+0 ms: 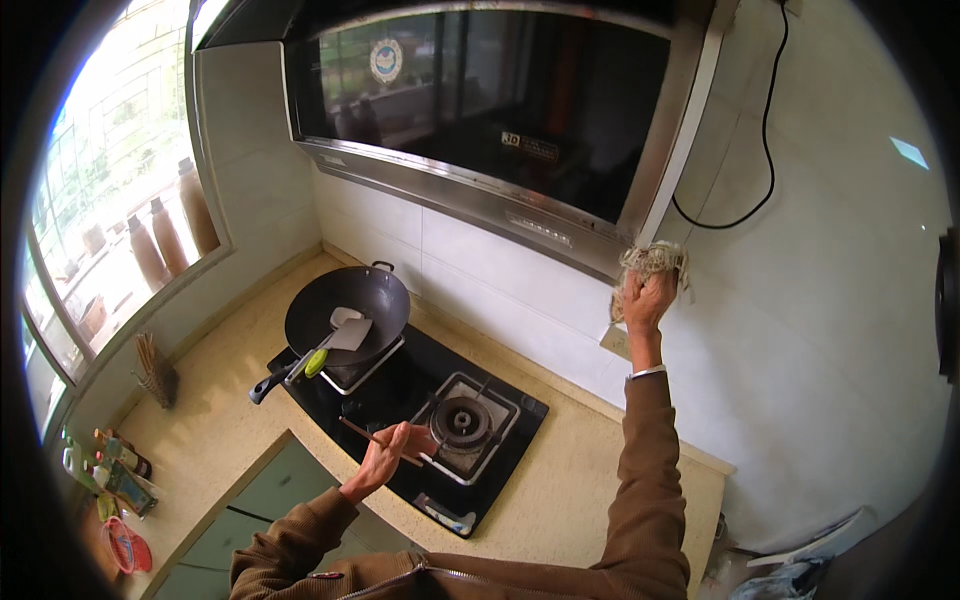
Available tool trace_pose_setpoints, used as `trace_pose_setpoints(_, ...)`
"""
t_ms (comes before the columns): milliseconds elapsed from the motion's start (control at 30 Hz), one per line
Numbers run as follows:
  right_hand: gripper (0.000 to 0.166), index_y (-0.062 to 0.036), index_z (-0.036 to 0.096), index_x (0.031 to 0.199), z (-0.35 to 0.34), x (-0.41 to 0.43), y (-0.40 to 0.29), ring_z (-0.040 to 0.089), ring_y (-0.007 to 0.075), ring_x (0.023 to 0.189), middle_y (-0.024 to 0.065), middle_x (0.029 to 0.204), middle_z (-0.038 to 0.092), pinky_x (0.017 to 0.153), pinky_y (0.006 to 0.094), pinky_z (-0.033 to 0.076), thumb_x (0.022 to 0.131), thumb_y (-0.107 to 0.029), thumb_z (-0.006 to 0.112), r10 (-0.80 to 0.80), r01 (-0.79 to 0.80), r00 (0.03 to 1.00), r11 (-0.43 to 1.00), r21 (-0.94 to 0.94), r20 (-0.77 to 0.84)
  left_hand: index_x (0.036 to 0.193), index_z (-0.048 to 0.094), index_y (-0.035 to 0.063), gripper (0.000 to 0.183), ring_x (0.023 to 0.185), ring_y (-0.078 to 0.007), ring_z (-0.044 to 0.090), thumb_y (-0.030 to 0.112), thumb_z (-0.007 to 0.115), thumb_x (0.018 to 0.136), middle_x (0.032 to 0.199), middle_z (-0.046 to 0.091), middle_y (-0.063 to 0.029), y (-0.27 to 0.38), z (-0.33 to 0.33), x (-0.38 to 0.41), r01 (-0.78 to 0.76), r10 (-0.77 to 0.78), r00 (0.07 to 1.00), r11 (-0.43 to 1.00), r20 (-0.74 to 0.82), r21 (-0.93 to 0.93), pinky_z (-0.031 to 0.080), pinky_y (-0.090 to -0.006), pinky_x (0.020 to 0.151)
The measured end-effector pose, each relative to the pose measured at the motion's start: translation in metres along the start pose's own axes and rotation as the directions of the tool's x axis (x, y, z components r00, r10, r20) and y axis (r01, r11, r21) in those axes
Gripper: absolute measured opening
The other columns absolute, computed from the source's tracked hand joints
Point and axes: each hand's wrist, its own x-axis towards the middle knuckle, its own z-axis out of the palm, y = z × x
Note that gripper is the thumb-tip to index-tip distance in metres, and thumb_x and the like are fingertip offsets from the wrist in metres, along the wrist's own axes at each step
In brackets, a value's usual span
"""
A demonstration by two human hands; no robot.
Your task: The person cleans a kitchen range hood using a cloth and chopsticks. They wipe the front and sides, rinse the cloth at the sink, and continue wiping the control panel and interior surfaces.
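Observation:
My right hand (649,300) grips a frayed, light-coloured cloth (654,259) against the lower right corner of the range hood (570,232), which has a dark glass front. Over the near side of the black gas hob (360,420), my left hand (390,454) holds a thin brown stick (375,437), perhaps a chopstick, slanting between thumb and fingers. Close by is the bare right burner (461,421). On the left burner sits a dark wok (307,300) holding a metal spatula (351,334) and another light utensil, with their handles over its rim.
A chopstick holder (156,375) stands at the counter's left. Nearer are several bottles (124,454) and a red plastic basket (127,546). More bottles (169,236) line the windowsill. A black cable (770,165) hangs down the right wall.

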Motion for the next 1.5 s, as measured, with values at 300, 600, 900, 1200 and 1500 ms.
trace_pose_setpoints(300, 0.011, -0.0007, 0.060, 0.083, 0.008, -0.064, 0.033, 0.059, 0.0365, 0.073, 0.0184, 0.075, 0.061, 0.065, 0.0444, 0.046, 0.078, -0.011, 0.062, 0.129, -0.120, 0.986, 0.989, -0.091, 0.104, 0.109, 0.059, -0.0030, 0.062, 0.089, -0.0243, 0.067, 0.053, 0.036, 0.095, 0.095, 0.068, -0.0161, 0.005, 0.012, 0.007, -0.016, 0.019, 0.998, 0.999, 0.066, -0.046, 0.052, -0.0359, 0.082)
trace_pose_setpoints(600, 0.012, -0.0031, 0.062, 0.080, -0.029, 0.052, -0.044, 0.061, 0.0327, 0.064, 0.0131, 0.074, 0.063, 0.062, 0.0398, 0.049, 0.075, -0.013, 0.068, 0.050, -0.050, 0.999, 0.999, -0.020, 0.018, 0.108, 0.061, 0.0009, 0.059, 0.087, -0.0221, 0.067, 0.054, 0.037, 0.095, 0.092, 0.069, -0.0122, -0.001, 0.009, 0.005, -0.034, 0.037, 0.998, 0.997, 0.042, -0.067, 0.052, -0.0339, 0.078)
trace_pose_setpoints(900, 0.017, -0.0017, 0.062, 0.084, -0.012, -0.039, -0.005, 0.061, 0.0375, 0.073, 0.0170, 0.079, 0.063, 0.065, 0.0422, 0.049, 0.075, -0.016, 0.066, 0.273, -0.269, 0.955, 0.962, -0.048, 0.116, 0.107, 0.060, -0.0006, 0.059, 0.084, -0.0229, 0.068, 0.052, 0.035, 0.096, 0.092, 0.069, -0.0137, 0.003, -0.003, -0.012, -0.051, 0.050, 0.999, 0.996, -0.016, -0.073, 0.052, -0.0334, 0.078)
trace_pose_setpoints(1200, 0.018, -0.0032, 0.061, 0.085, -0.032, 0.049, -0.039, 0.060, 0.0359, 0.077, 0.0168, 0.086, 0.063, 0.066, 0.0432, 0.048, 0.077, -0.019, 0.066, 0.155, -0.149, 0.976, 0.988, -0.050, 0.155, 0.106, 0.060, -0.0020, 0.060, 0.085, -0.0235, 0.068, 0.052, 0.036, 0.096, 0.090, 0.069, -0.0148, -0.014, -0.011, -0.011, -0.029, 0.024, 0.998, 0.996, -0.057, -0.087, 0.052, -0.0341, 0.080)
trace_pose_setpoints(1500, 0.022, -0.0030, 0.059, 0.080, -0.022, 0.150, -0.049, 0.061, 0.0367, 0.070, 0.0177, 0.079, 0.063, 0.063, 0.0438, 0.048, 0.082, -0.025, 0.064, 0.215, -0.202, 0.976, 0.961, -0.191, 0.047, 0.107, 0.059, -0.0050, 0.064, 0.087, -0.0245, 0.067, 0.055, 0.041, 0.093, 0.092, 0.068, -0.0177, -0.012, 0.009, -0.002, -0.015, 0.021, 0.998, 0.993, 0.053, -0.119, 0.052, -0.0366, 0.082)
